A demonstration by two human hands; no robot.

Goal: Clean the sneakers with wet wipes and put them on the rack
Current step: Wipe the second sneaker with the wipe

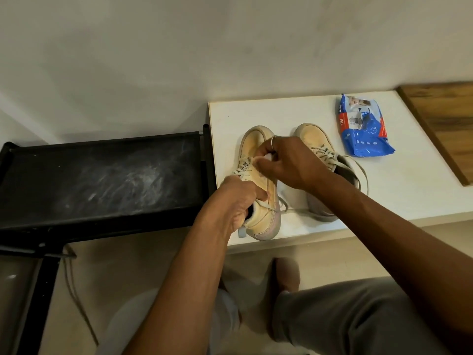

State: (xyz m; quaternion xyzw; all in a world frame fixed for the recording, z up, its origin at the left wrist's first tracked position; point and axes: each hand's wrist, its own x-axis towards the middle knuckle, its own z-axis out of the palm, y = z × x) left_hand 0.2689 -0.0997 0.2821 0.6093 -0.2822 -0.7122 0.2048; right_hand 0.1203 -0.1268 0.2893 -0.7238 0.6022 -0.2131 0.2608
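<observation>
The sneaker (256,144) is at the front edge of the white table (256,111), toe pointing away. The left hand (238,203) grips it at the heel end, fingers curled into the opening. The right hand (289,162) pinches a white wipe (268,157) against the laces. The second sneaker (311,135) stands just beside it on the right, partly behind that wrist. A blue wipes pack (363,126) lies further back on the table. The black rack (102,175) stands to the left, its top shelf dusty.
</observation>
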